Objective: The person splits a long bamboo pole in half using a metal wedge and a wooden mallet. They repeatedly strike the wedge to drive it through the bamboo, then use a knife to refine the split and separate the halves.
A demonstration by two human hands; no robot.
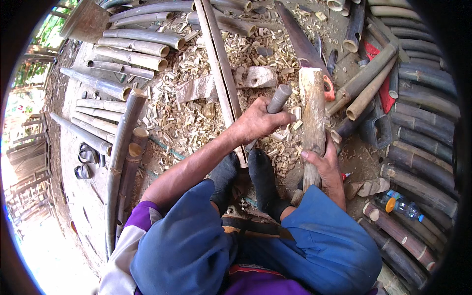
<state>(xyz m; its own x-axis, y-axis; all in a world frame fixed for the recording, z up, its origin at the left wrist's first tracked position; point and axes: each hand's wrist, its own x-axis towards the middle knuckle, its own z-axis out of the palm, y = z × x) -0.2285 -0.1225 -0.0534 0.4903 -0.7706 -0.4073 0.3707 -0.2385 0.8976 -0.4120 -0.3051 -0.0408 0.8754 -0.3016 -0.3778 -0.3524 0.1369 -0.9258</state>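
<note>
My left hand (260, 119) is closed around a chisel with a thick round grey handle (279, 98). Its lower end points down to a split bamboo pole (219, 64), mostly hidden behind my wrist. The pole has a long slot along it and its near end sits between my feet, in dark socks. Beneath the pole lies a pale wooden block (255, 77). My right hand (327, 164) wraps around the narrow lower part of a club-like wooden mallet (313, 105), its thick end pointing away from me. The mallet is apart from the chisel.
A handsaw (298, 37) with an orange handle lies beyond the mallet. Wood chips (187, 118) cover the ground. Cut bamboo pieces (135, 46) lie at left, with more bamboo (425, 103) stacked along the right. Plastic bottles (405, 207) lie near my right knee.
</note>
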